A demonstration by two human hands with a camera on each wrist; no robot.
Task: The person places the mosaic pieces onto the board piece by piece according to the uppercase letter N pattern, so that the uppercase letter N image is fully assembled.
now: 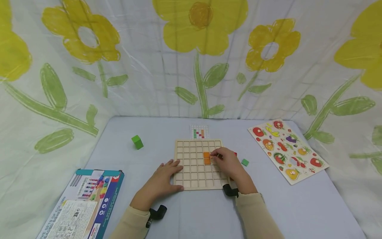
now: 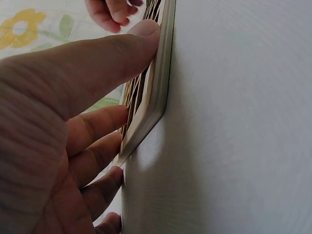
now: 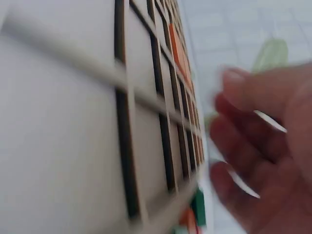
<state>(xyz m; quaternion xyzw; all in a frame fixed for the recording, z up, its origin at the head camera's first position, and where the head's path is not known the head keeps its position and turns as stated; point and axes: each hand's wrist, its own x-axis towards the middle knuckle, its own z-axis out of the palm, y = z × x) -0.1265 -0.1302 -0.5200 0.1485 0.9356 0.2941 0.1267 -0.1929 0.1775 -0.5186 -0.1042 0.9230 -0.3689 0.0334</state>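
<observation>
A wooden grid board (image 1: 191, 172) lies in the middle of the table, with two orange tiles (image 1: 207, 158) in neighbouring cells of one column. My left hand (image 1: 164, 176) rests at the board's near left corner. In the left wrist view its thumb (image 2: 112, 56) lies on the board's rim and its fingertips touch the side. Over the right part of the board, just beside the orange tiles, is my right hand (image 1: 228, 162). Its fingers (image 3: 243, 141) are loosely bent and blurred in the right wrist view, and I see no piece between them.
Behind the board lies a small pattern card (image 1: 200, 131). A green block (image 1: 137, 142) stands to the left. Right of the board are a green tile (image 1: 245, 162) and a partly hidden red piece (image 1: 235, 153). A fruit puzzle board (image 1: 287, 151) lies far right, a box (image 1: 83, 205) front left.
</observation>
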